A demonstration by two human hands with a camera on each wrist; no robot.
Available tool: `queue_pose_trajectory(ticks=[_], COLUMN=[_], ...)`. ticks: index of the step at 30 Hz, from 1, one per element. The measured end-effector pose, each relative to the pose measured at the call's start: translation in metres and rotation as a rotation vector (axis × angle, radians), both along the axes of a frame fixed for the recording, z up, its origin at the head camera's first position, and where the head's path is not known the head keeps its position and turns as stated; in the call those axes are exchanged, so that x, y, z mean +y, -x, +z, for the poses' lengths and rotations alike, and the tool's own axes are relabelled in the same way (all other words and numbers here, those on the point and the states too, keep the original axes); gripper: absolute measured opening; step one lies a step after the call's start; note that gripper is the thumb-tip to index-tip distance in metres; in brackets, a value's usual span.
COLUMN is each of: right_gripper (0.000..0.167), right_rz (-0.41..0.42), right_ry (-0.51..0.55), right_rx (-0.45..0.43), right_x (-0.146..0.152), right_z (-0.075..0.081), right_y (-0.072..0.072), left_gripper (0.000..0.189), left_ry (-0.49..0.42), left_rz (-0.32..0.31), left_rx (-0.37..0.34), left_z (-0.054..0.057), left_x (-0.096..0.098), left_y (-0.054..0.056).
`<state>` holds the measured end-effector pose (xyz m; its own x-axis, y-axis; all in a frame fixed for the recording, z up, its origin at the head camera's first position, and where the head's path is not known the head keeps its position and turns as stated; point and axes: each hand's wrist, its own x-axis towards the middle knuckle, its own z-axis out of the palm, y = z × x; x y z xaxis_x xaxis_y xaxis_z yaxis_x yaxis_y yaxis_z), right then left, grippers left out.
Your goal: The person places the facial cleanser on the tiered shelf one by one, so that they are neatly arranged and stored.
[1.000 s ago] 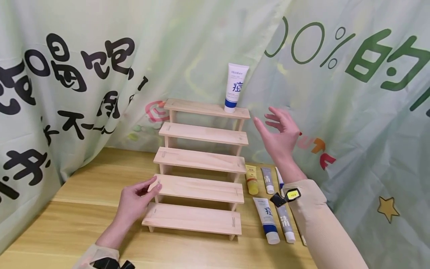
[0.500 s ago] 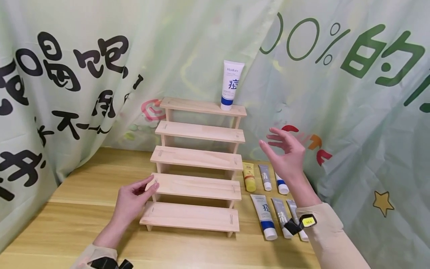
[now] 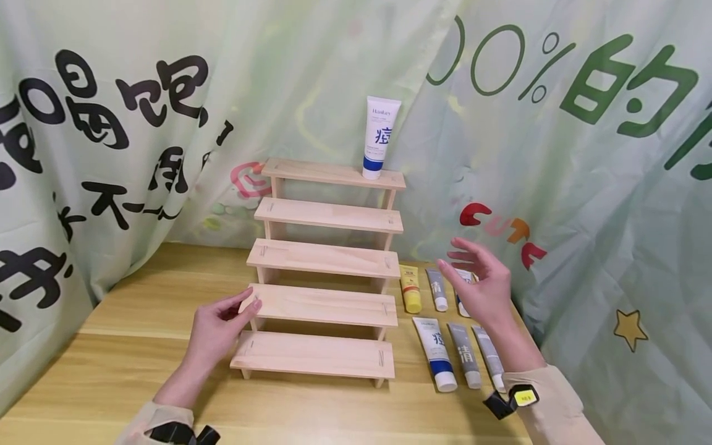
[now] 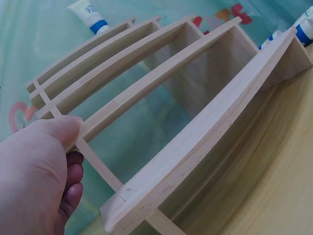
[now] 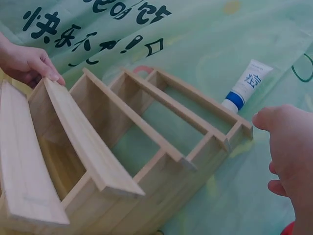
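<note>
A stepped wooden rack (image 3: 322,305) with several shelves stands on the table. My left hand (image 3: 216,327) pinches the left end of its second shelf from the bottom, thumb on top, as the left wrist view also shows. On the right end of the top shelf a white tube with a blue band (image 3: 381,137) stands upright on its cap. My right hand (image 3: 483,281) hovers, fingers apart and holding nothing, over the tubes lying right of the rack. It partly covers a white-and-blue tube (image 3: 463,305) in the back row.
Beside that tube lie a yellow tube (image 3: 411,289) and a small grey tube (image 3: 437,290). In front lie a larger white-and-blue tube (image 3: 435,355) and two grey tubes, one lettered (image 3: 465,357), the other (image 3: 491,360) near my right wrist. A printed curtain (image 3: 311,80) hangs behind the rack.
My right hand has come down and slightly right, from beside the top shelf to above the lying tubes. The left hand keeps its grip on the shelf. The view has shifted slightly.
</note>
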<state>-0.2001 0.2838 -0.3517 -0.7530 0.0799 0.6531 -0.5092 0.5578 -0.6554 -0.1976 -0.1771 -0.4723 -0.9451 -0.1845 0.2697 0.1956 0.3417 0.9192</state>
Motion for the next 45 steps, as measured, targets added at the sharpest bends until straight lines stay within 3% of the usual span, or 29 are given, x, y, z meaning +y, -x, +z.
queue_pose_trajectory(ticks=[20, 33, 40, 45], right_gripper=[0.053, 0.056, 0.06, 0.064], right_rz=[-0.082, -0.041, -0.091, -0.098], right_ry=[-0.008, 0.051, -0.012, -0.076], right_rx=[-0.223, -0.417, -0.485, -0.559], right_x=[0.029, 0.031, 0.027, 0.023], right_z=[-0.057, -0.104, -0.119, -0.127], right_y=[-0.026, -0.043, -0.047, -0.049], left_gripper=[0.042, 0.041, 0.038, 0.038], left_ry=[-0.01, -0.009, -0.025, -0.026], left_rz=[-0.002, -0.012, -0.014, -0.005], left_rx=[-0.017, 0.008, 0.028, 0.003], left_z=[0.001, 0.0, 0.003, 0.0], left_x=[0.001, -0.001, 0.0, 0.0], left_y=[-0.001, 0.003, 0.002, 0.002])
